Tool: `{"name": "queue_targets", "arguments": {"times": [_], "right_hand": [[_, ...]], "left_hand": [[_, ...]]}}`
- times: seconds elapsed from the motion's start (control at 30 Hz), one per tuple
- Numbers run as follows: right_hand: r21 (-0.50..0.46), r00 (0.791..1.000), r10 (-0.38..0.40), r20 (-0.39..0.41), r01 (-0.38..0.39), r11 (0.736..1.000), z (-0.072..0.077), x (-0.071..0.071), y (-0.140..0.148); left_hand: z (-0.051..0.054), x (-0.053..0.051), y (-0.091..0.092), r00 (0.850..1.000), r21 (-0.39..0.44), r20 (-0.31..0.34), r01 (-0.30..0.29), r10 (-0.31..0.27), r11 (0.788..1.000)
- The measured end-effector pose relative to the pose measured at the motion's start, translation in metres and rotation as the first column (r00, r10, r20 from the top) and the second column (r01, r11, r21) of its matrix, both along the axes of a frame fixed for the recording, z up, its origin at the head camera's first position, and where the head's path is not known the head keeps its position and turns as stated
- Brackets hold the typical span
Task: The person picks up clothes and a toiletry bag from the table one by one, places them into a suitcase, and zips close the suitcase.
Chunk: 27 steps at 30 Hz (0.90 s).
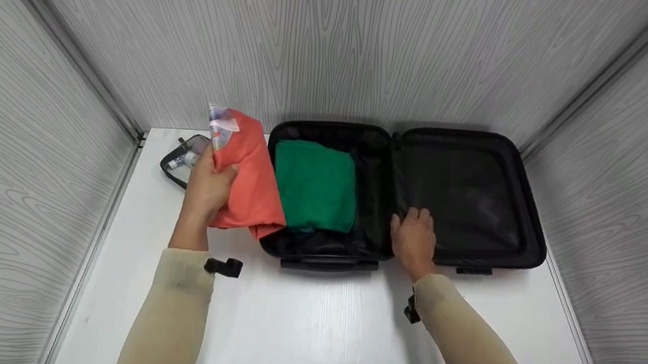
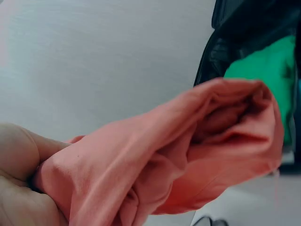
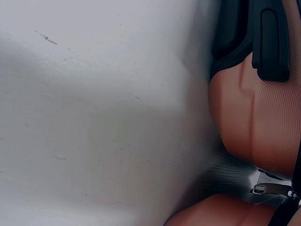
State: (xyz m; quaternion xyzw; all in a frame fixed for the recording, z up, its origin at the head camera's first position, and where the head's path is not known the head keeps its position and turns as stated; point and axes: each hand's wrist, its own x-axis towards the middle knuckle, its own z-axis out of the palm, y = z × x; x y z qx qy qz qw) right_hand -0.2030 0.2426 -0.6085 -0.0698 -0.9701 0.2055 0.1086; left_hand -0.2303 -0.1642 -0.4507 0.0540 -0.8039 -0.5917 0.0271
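Observation:
My left hand grips a folded orange-red garment with a printed patch at its top corner. It holds the cloth up beside the left edge of the open suitcase. In the left wrist view, the garment sags in loose folds away from the hand. A folded green garment lies in the suitcase's left half, over dark cloth. My right hand rests near the hinge side of the right half, fingers loosely bent, holding nothing visible.
A small clear pouch with dark edging lies on the white table, partly behind the left hand. The suitcase's right half lies flat. Its ribbed orange-brown shell shows in the right wrist view. Grey wood-grain panels enclose the table.

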Motion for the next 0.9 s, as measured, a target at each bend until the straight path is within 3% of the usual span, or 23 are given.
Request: {"name": "queue_targets", "arguments": {"times": [0.27, 0.5, 0.67, 0.9], "right_hand": [[-0.004, 1.0, -0.004, 0.001, 0.004, 1.0, -0.001, 0.005, 0.002], [0.003, 1.0, -0.012, 0.0, 0.012, 1.0, 0.0, 0.01, -0.002], [-0.003, 1.0, -0.022, 0.014, 0.023, 1.0, 0.0, 0.012, -0.008], [0.004, 1.0, -0.017, -0.007, 0.017, 1.0, 0.0, 0.012, -0.013]], "left_hand": [[-0.009, -0.035, 0.051, 0.99, 0.178, -0.017, 0.141, -0.14, 0.974], [-0.023, -0.059, 0.085, 0.97, 0.209, 0.012, 0.234, -0.242, 0.949], [-0.033, -0.068, 0.094, 0.945, 0.24, 0.072, 0.293, -0.318, 0.926], [-0.057, -0.075, 0.091, 0.938, 0.248, 0.147, 0.273, -0.314, 0.929]]}}
